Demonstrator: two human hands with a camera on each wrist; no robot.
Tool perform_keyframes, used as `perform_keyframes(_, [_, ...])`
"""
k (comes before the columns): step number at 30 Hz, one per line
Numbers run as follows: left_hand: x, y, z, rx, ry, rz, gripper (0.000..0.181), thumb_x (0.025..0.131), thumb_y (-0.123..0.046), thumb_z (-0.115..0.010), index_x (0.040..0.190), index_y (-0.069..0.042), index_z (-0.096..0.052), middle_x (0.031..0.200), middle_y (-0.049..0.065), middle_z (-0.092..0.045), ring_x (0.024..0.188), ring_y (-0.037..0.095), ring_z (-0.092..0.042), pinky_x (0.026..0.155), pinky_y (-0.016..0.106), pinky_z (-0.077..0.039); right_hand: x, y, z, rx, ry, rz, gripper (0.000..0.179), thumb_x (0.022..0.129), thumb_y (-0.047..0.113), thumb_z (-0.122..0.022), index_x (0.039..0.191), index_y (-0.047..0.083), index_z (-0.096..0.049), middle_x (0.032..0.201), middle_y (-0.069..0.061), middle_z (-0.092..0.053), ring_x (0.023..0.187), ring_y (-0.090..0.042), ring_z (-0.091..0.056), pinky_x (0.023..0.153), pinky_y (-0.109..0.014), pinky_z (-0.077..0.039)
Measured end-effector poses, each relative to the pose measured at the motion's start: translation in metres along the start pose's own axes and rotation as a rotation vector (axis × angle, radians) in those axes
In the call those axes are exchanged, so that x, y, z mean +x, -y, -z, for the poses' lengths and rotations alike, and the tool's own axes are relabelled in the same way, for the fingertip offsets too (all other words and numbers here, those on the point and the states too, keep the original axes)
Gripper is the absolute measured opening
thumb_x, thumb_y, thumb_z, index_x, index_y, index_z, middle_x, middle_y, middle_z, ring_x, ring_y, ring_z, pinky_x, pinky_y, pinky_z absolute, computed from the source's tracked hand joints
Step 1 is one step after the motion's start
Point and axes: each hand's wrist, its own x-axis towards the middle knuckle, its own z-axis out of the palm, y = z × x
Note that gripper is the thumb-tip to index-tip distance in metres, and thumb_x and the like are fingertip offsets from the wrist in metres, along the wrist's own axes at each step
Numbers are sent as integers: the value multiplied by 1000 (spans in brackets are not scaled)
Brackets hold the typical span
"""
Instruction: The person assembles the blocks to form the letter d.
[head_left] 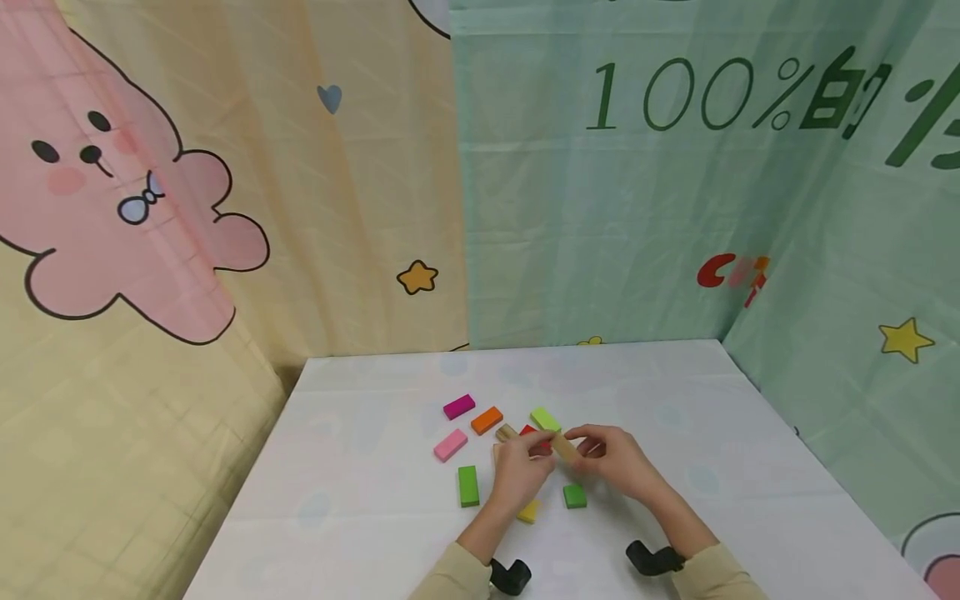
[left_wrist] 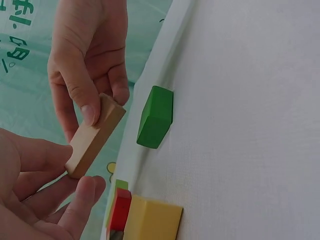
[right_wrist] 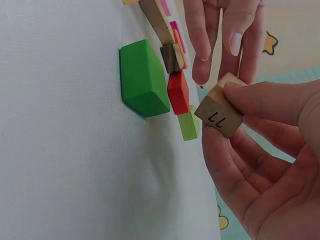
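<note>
A plain wooden block (left_wrist: 92,137) is pinched between the thumb and fingers of my right hand (head_left: 611,458), raised over the white table. Its end face in the right wrist view carries a black mark like "77". My left hand (head_left: 522,471) meets the block's other end, with fingertips (left_wrist: 62,152) right at its edge and the fingers loosely extended. Below the hands, a green block (right_wrist: 142,80) lies nearest the right hand. A red block (right_wrist: 178,93), partly behind the left hand in the head view, sits beside a lime block (head_left: 545,418). A yellow block (head_left: 528,511) is partly hidden by the left wrist.
Left of the hands lie a magenta block (head_left: 459,407), an orange block (head_left: 487,420), a pink block (head_left: 451,446) and another green block (head_left: 468,486). A brown wooden block (head_left: 506,432) is close to the left hand. Printed curtains (head_left: 525,208) hang around the table (head_left: 360,533).
</note>
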Motion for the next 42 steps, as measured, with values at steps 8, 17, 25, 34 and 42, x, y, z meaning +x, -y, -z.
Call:
perform_keyframes(8, [4, -2, -8, 23, 26, -46, 42, 85, 6, -70, 121, -15, -75, 108, 7, -68, 99, 30, -61, 77, 24, -52, -4, -12, 1, 66, 3, 3, 49, 83, 1, -77, 129, 14, -65, 93, -3, -66, 81, -19, -65, 68, -33, -55])
perform_keyframes(17, [3, -3, -16, 54, 72, 25, 48, 87, 0, -72, 132, -18, -69, 115, 6, -69, 100, 24, -61, 73, 24, -50, -5, -17, 2, 135, 1, 0, 65, 83, -6, -75, 142, 12, -55, 97, -8, -66, 81, -21, -67, 70, -34, -57])
perform_keyframes(25, [2, -1, -21, 69, 83, 61, 53, 85, 1, -74, 134, -18, -67, 118, 11, -68, 80, 14, -57, 57, 23, -45, -5, -23, -1, 131, 3, 20, 64, 83, -7, -75, 141, 10, -55, 93, -9, -65, 80, -22, -64, 65, -32, -54])
perform_keyframes(34, [3, -1, -25, 131, 80, 67, 61, 82, 2, -78, 137, -20, -65, 109, 10, -71, 100, 22, -64, 65, 26, -50, -1, -29, -1, 90, -12, 0, 62, 83, -7, -76, 140, 10, -57, 92, -6, -67, 81, -20, -63, 66, -31, -54])
perform_keyframes(42, [5, 3, -27, 177, 91, 85, 62, 82, 0, -81, 138, -21, -64, 94, 0, -68, 87, 14, -60, 68, 26, -51, 4, -37, 0, 102, 44, 11, 59, 86, -4, -74, 141, 6, -55, 95, -7, -67, 83, -21, -63, 66, -31, -54])
